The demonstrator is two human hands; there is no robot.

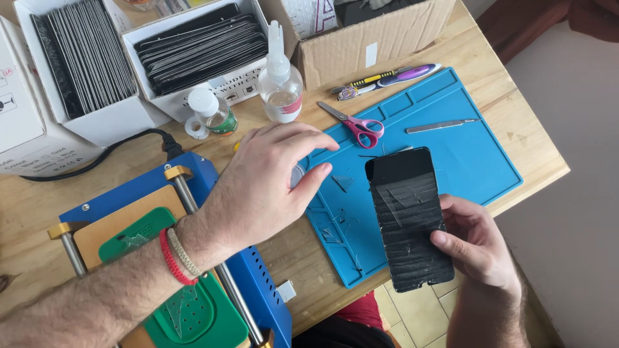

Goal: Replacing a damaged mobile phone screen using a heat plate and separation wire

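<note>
Head view: at the left sits a blue machine (193, 193) with a green pad. My left hand (264, 187) hovers over the blue mat's (477, 154) left edge, fingers spread, pinching nothing I can make out. Farther right, my right hand (477, 241) grips the cracked black phone screen (406, 216) by its right side, near the table's edge.

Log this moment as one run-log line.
right hand: holds cracked black phone screen | left hand: fingers on small clear piece at blue mat edge | scissors on mat
</note>
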